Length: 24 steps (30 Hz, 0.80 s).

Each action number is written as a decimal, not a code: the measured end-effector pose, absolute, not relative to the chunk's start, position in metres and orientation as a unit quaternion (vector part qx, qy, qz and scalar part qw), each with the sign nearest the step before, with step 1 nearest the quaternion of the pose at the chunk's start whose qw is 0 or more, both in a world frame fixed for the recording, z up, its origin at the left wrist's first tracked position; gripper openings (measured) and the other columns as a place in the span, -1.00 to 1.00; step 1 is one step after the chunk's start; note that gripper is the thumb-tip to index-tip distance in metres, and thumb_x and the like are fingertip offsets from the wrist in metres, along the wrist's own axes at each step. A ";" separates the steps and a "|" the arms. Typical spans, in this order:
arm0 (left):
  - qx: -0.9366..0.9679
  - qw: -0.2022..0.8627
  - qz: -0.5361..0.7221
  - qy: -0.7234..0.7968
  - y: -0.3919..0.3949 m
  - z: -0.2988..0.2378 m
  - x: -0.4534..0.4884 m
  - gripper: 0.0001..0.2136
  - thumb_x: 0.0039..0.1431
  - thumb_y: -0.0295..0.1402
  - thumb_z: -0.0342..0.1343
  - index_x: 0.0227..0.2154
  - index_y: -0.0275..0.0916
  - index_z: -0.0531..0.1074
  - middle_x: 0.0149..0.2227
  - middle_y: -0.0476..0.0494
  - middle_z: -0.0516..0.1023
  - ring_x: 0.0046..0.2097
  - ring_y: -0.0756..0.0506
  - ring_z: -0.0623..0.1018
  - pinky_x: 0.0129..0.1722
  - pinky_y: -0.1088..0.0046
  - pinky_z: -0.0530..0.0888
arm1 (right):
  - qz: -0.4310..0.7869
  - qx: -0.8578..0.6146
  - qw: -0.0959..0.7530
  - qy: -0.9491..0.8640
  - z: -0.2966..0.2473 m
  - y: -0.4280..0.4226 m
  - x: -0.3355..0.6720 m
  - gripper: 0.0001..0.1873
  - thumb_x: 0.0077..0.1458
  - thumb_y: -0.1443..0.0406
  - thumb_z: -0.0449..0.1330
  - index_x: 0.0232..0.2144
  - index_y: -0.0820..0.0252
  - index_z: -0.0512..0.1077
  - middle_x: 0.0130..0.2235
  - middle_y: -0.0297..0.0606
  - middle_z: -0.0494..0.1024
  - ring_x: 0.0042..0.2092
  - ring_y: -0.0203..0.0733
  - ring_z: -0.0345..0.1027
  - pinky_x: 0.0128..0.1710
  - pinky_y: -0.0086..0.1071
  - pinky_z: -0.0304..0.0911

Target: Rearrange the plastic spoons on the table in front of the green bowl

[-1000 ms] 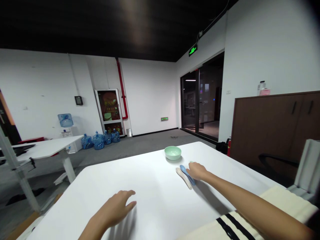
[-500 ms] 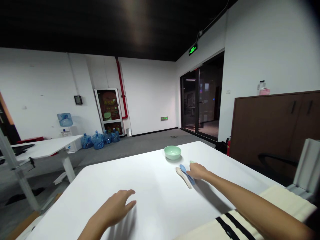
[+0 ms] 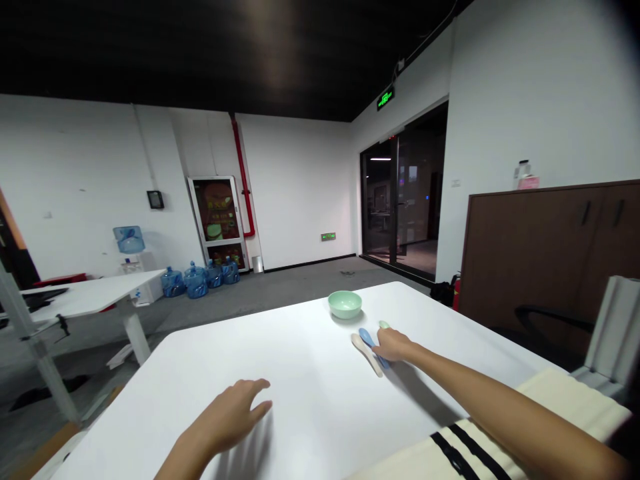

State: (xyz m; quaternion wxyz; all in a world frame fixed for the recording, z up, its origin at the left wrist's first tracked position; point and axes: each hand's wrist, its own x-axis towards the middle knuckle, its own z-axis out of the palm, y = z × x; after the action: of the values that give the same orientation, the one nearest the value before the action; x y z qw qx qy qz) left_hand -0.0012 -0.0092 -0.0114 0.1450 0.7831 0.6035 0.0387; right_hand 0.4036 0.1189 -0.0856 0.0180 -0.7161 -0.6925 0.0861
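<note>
The blue spoon (image 3: 369, 340) lay under your right fingers (image 3: 379, 343), one end showing just left of them and the other just below. Those fingers were curled lightly across it; I could not tell whether they were gripping it or only resting on it. The last second brought only a small change: your right hand (image 3: 393, 345) shifted slightly on the spoon, and a mint-green tip (image 3: 383, 325) showed more clearly just past your fingertips. Too little of that tip was visible to say what it belonged to.

The cream spoon (image 3: 365, 353) lay just left of your right fingers, against the blue spoon. Beyond them and to the left sat the mint-green bowl (image 3: 345, 304), apart from both spoons. All of these were on the white worktop (image 3: 280, 393).

Well left of them, your left hand (image 3: 225, 413) was open, its fingers loosely spread and holding nothing. Behind your right fingers, a striped cloth (image 3: 480, 433) lay along the near edge of the worktop. Far to the right stood a brown cabinet (image 3: 540, 267), and far to the left, across the floor, stood blue water jugs (image 3: 196, 283).
</note>
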 end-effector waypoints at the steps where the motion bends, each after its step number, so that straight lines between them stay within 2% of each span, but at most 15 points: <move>1: 0.783 0.145 0.038 0.603 -0.009 -0.011 -0.001 -0.47 0.11 0.08 -0.14 0.07 -0.04 0.33 0.08 -0.16 0.43 0.10 -0.22 0.39 0.05 0.24 0.32 | 0.088 -0.716 0.016 -0.692 -0.086 0.119 0.404 -0.68 -0.02 0.13 0.13 -0.30 0.26 0.44 -0.25 -0.09 0.52 -0.23 -0.07 0.43 -0.38 -0.37 0.16; 12: 0.788 0.144 0.038 0.598 -0.009 -0.012 -0.003 -0.47 0.12 0.07 -0.15 0.07 -0.04 0.33 0.08 -0.16 0.43 0.10 -0.21 0.39 0.05 0.25 0.32 | 0.088 -0.717 0.041 -0.690 -0.087 0.121 0.404 -0.73 0.01 0.23 0.11 -0.27 0.30 0.43 -0.20 -0.05 0.50 -0.25 -0.11 0.41 -0.45 -0.41 0.09; 16: 0.786 0.144 0.038 0.600 -0.009 -0.012 -0.002 -0.47 0.12 0.08 -0.15 0.07 -0.04 0.33 0.08 -0.14 0.43 0.10 -0.22 0.39 0.05 0.25 0.31 | 0.091 -0.716 0.076 -0.688 -0.073 0.118 0.400 -0.73 0.04 0.21 0.07 -0.35 0.31 0.45 -0.23 -0.04 0.51 -0.31 -0.16 0.40 -0.50 -0.43 0.05; 24: 0.793 0.135 0.043 0.593 -0.010 -0.011 -0.002 -0.46 0.11 0.09 -0.14 0.05 -0.06 0.35 0.05 -0.15 0.46 0.08 -0.24 0.40 0.03 0.24 0.32 | 0.110 -0.672 0.098 -0.726 -0.048 0.109 0.365 -0.71 -0.01 0.19 0.09 -0.54 0.29 0.48 -0.42 -0.14 0.54 -0.46 -0.26 0.35 -0.52 -0.46 0.06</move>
State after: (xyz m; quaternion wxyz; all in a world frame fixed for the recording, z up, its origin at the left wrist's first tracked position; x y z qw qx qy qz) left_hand -0.0017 -0.0101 -0.0111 0.1354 0.7927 0.5928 0.0429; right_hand 0.3652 0.1087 -0.0480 0.0975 -0.6721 -0.7258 0.1097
